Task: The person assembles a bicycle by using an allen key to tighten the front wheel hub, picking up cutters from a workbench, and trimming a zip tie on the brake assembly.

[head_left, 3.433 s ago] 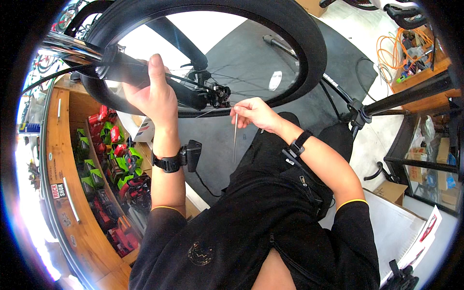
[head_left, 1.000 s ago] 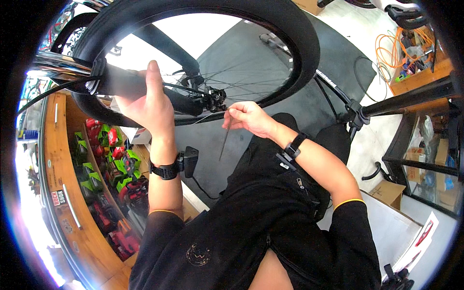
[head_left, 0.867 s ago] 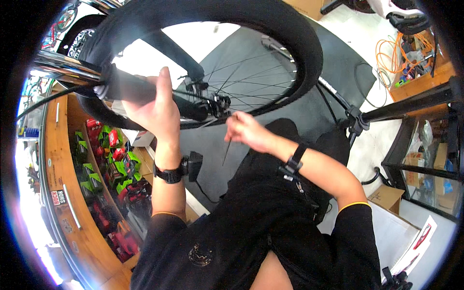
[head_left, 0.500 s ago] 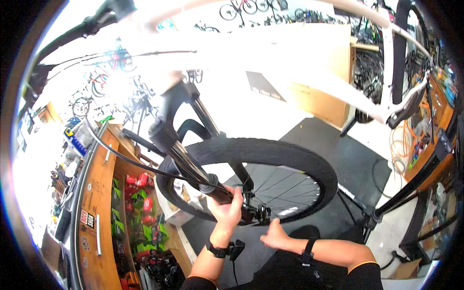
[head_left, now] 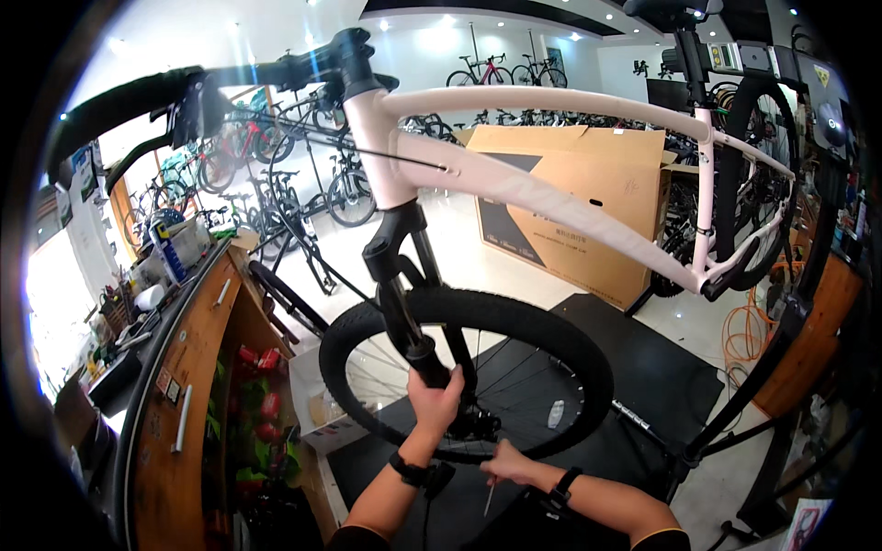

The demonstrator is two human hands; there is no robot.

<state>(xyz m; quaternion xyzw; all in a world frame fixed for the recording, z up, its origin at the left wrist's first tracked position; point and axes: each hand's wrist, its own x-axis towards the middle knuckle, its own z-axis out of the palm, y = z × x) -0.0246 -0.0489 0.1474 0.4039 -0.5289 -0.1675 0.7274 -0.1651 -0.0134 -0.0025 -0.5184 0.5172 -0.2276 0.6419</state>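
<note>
A pale pink bicycle frame spans the view, with a black suspension fork at its front. The front wheel sits between the fork legs, turned at an angle. My left hand is closed around the lower part of the near fork leg. Just below the hub and brake caliper, my right hand is closed on a thin metal rod-like tool that points downward. The tool's upper end is hidden in my fingers, and it looks apart from the wheel.
A wooden workbench with tools on top and red and green items on its shelf stands at left. A large cardboard box is behind the bike. A dark mat lies below; repair stand legs and an orange hose are at right.
The view has tilted upward, so more of the frame and shop shows, and the glare has faded. My left hand keeps its hold. In my right hand the thin tool now shows.
</note>
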